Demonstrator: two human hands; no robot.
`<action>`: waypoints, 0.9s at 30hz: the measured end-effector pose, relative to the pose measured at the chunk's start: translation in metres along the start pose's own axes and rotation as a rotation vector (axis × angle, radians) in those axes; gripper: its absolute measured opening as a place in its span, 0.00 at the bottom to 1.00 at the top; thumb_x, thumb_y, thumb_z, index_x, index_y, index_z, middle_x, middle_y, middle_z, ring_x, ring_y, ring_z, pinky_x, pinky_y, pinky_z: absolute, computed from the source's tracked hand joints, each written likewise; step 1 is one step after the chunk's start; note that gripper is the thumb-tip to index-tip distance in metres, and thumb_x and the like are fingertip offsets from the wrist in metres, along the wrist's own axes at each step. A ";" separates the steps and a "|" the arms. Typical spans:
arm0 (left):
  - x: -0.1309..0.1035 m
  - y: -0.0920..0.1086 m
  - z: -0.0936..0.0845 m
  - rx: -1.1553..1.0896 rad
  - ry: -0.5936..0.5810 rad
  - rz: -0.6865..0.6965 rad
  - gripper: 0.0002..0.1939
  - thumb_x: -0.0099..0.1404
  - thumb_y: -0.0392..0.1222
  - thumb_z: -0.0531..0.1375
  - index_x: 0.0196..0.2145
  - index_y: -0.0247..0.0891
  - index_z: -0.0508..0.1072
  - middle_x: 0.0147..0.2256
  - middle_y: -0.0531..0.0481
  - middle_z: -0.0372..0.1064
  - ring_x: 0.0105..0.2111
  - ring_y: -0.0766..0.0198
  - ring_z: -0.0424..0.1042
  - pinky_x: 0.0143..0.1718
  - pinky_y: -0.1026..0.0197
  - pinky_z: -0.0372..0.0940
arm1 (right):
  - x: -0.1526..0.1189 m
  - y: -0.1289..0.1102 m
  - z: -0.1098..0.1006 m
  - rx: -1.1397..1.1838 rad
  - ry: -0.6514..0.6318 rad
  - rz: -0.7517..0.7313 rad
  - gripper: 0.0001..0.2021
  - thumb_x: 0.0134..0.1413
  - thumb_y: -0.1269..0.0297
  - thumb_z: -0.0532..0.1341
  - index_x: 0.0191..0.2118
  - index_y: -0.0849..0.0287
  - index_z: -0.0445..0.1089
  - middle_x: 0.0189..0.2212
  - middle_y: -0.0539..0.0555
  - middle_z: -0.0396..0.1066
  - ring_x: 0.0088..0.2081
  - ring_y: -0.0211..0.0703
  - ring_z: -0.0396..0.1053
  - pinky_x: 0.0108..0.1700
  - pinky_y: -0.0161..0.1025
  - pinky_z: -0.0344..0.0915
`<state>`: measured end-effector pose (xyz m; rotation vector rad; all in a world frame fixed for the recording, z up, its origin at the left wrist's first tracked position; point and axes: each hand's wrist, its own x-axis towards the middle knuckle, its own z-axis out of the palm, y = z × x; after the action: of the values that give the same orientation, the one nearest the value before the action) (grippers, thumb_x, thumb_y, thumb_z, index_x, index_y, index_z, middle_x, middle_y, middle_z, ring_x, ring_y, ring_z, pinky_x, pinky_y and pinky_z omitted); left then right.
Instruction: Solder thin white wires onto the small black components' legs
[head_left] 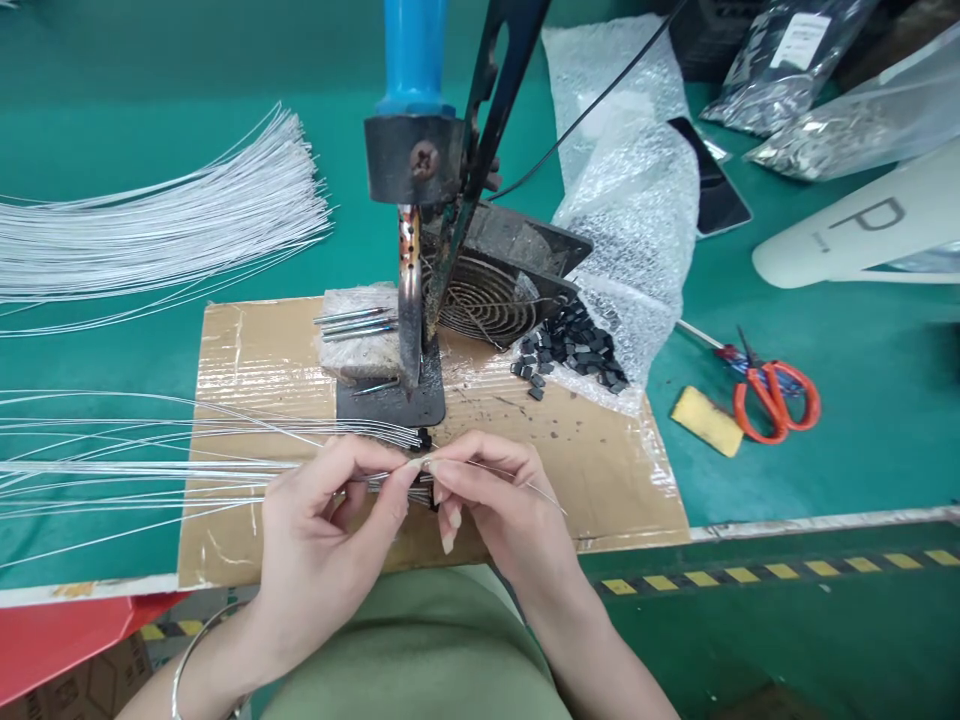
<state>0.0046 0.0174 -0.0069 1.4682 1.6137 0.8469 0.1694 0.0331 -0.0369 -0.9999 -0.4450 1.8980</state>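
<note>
Thumb and finger of my left hand [330, 535] are pinched together above the cardboard [255, 370], just in front of the soldering iron tip [409, 350]. My right hand [502, 500] pinches a thin wire [551, 497], whose free end sticks out to the right. The fingertips of both hands meet, and what lies between them is too small to tell. Pale wires [255, 430] run from the left under and beside my left hand, some ending in black pieces [424, 439] partly hidden by my fingers.
A bundle of white wires [187, 220] lies at the upper left. Behind the iron is a fan [487, 295]. Small black parts [574, 345] lie on bubble wrap [630, 200]. Red-handled scissors [776, 400], a yellow sponge [707, 421], a phone [712, 185] and plastic bags [832, 130] are at right.
</note>
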 end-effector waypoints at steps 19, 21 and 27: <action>-0.001 -0.009 0.013 -0.079 0.120 0.006 0.02 0.68 0.38 0.67 0.34 0.42 0.79 0.29 0.53 0.79 0.27 0.66 0.75 0.27 0.66 0.66 | 0.000 0.016 0.005 0.124 0.051 -0.062 0.05 0.51 0.61 0.76 0.32 0.56 0.86 0.21 0.46 0.75 0.17 0.30 0.69 0.20 0.28 0.74; -0.001 -0.009 0.013 -0.086 0.123 0.005 0.03 0.67 0.38 0.67 0.34 0.41 0.79 0.29 0.53 0.78 0.27 0.67 0.74 0.27 0.66 0.66 | 0.000 0.018 0.005 0.146 0.057 -0.071 0.05 0.50 0.61 0.76 0.32 0.56 0.86 0.21 0.46 0.76 0.17 0.30 0.69 0.20 0.27 0.74; 0.000 -0.008 0.013 -0.061 0.120 0.031 0.03 0.68 0.38 0.67 0.34 0.40 0.79 0.28 0.53 0.77 0.26 0.67 0.73 0.26 0.66 0.64 | 0.000 0.016 0.005 0.155 0.041 -0.058 0.05 0.51 0.61 0.77 0.33 0.56 0.86 0.21 0.47 0.76 0.18 0.30 0.70 0.21 0.27 0.75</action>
<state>0.0120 0.0164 -0.0202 1.4266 1.6416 1.0093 0.1566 0.0251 -0.0446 -0.9118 -0.2951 1.8274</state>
